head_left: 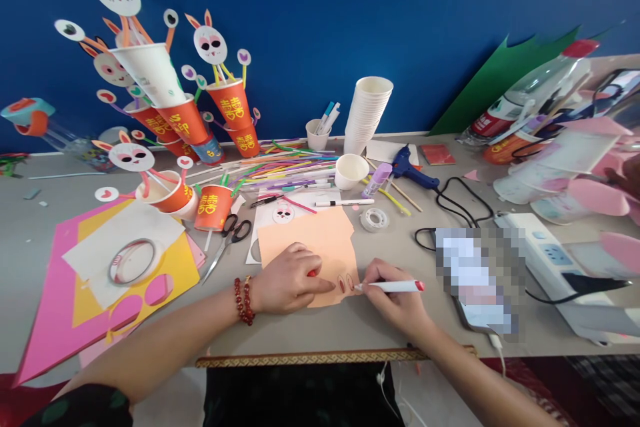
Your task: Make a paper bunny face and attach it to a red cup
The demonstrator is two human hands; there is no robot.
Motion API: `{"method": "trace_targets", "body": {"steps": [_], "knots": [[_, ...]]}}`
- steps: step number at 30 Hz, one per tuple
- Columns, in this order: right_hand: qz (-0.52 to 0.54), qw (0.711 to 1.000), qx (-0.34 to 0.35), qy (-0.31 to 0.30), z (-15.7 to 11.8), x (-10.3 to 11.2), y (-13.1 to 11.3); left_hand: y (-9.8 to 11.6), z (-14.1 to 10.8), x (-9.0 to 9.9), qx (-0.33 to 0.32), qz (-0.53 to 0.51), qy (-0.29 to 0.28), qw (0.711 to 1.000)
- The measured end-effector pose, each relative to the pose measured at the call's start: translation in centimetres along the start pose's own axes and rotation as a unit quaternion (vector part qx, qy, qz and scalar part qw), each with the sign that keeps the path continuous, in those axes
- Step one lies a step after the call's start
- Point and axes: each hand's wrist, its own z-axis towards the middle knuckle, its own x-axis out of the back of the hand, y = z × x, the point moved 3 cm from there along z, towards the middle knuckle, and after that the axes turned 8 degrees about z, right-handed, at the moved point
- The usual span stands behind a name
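Note:
My right hand (393, 290) grips a white marker with a red end (407, 286), its tip at the lower right of an orange sheet of paper (313, 240). Two small pointed ovals (346, 282) are drawn there; the left one has a dark red filling. My left hand (293, 280) rests on the same sheet, its index finger stretched toward the ovals and the other fingers curled. A small red marker cap (313, 273) shows between those curled fingers. Under the sheet's upper edge lies white paper with a drawn rabbit face (283, 211).
Scissors (227, 243), a tape roll (133, 261) and coloured paper (50, 280) lie left. Rabbit-headed cups (233, 107) stand behind. Pipe cleaners (280, 170), stacked cups (367, 113) and a glue gun (413, 170) are at the back. A phone (477, 287) and power strip (550, 260) lie right.

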Motion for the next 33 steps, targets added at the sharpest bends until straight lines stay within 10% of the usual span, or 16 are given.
{"method": "trace_targets", "body": {"steps": [33], "knots": [[-0.062, 0.998, -0.004, 0.014, 0.28, -0.23, -0.25, 0.03, -0.04, 0.05, -0.001, 0.002, -0.002, 1.0]]}}
